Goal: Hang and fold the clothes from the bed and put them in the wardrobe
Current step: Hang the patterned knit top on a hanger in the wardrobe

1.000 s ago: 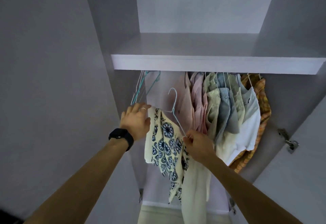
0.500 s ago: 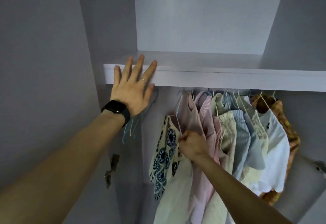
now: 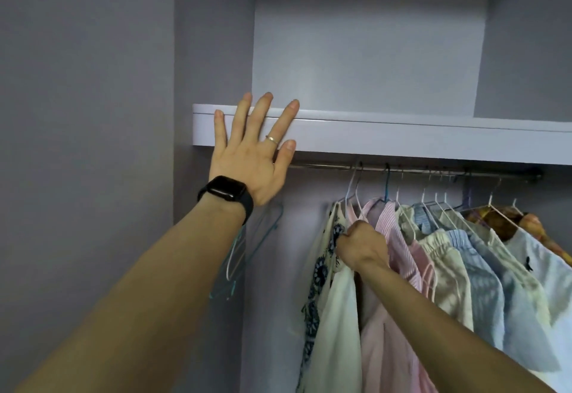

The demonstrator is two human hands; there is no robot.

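Wardrobe shelf [image 3: 418, 137] is seen just above the rail [image 3: 433, 172]. A packed row of hung clothes [image 3: 464, 253] is carried under the rail's right part. The blue-patterned garment [image 3: 320, 272] is placed at the left end of that row, below the rail, on a white wire hanger [image 3: 353, 182] that appears hooked over it.

Left hand [image 3: 250, 157] is laid flat on the shelf's front edge, above the rail's left end, with the fingers spread and nothing held. Right hand [image 3: 360, 245] is seen below the rail, fingers curled and clamped on the garment's fabric near the hanger neck. Empty hangers [image 3: 247, 253] are hung under the rail's left end.

Risks, as judged:
- If the gripped fabric is tugged down, a shoulder may be dragged off the thin wire.
- If it is lifted, the hook may be unseated.
- The tight pink shirt [image 3: 393, 238] beside it may be snagged.

The garment's long axis is held vertical: neck toward the rail, hem pointed down and cut off by the frame.
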